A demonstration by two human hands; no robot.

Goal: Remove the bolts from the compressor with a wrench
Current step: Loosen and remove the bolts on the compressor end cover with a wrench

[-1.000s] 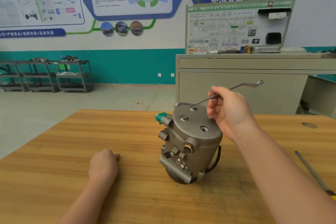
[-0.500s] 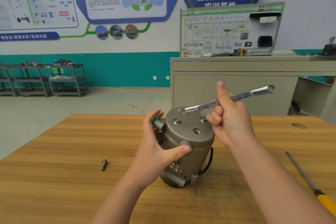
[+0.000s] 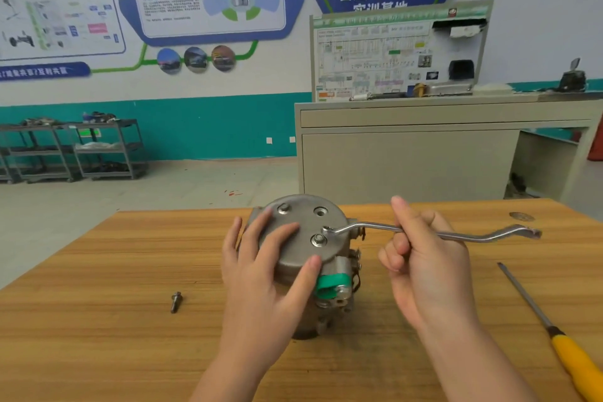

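The compressor (image 3: pixel 306 258) stands on end mid-table (image 3: pixel 98 336), two bolts (image 3: pixel 318 240) left in its top. The left hand (image 3: pixel 261 274) lies spread across that top. The right hand (image 3: pixel 421 258) pinches the wrench (image 3: pixel 456 233), its ring at a bolt. A loose bolt (image 3: pixel 176 301) lies to the left, a screwdriver (image 3: pixel 561 336) to the right.

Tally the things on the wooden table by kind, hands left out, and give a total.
Compressor: 1
Wrench, held over the table by the right hand: 1
Loose bolt: 1
Yellow-handled screwdriver: 1
Total: 4
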